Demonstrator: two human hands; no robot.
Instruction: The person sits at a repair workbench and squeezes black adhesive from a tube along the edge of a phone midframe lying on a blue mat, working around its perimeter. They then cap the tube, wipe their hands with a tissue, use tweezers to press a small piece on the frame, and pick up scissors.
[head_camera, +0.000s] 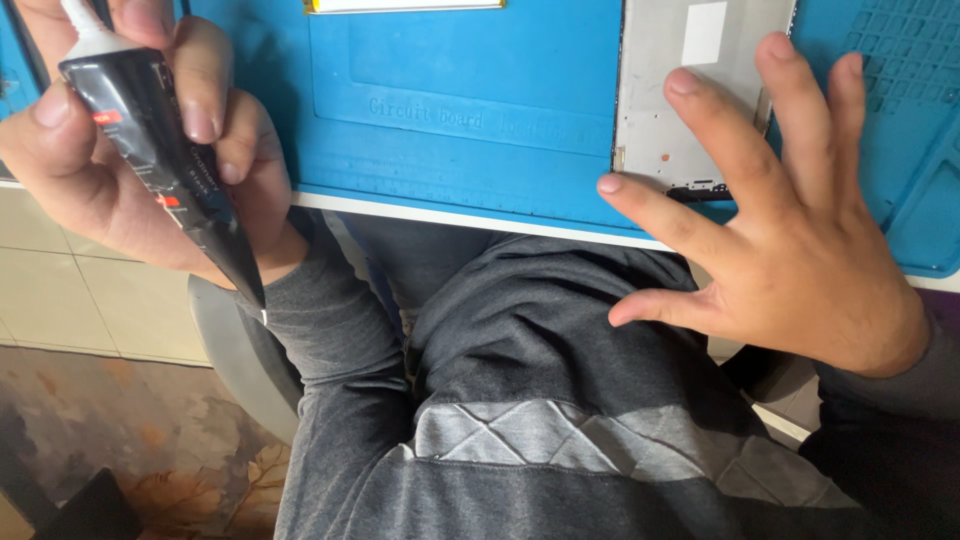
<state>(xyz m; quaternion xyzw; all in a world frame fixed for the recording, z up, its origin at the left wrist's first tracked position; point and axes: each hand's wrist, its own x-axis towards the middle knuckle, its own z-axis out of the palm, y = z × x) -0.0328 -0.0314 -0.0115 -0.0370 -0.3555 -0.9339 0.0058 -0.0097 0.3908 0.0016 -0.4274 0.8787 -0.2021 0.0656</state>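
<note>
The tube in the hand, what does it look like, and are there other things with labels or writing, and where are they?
Tube: squeezed in the left hand, upper left; black, flattened tail, white nozzle, small red marks.
Sticker: plain white rectangle on the grey phone frame, top right, beside the right hand.
Mat: blue work mat on the table, with raised lettering in its middle.

Glossy black plastic tube (160, 150) betw left-hand fingers; matt blue rubbery mat (460, 110); dull grey metal-looking phone frame (665, 110) under right fingertips; soft knit sweater (520, 400).
</note>
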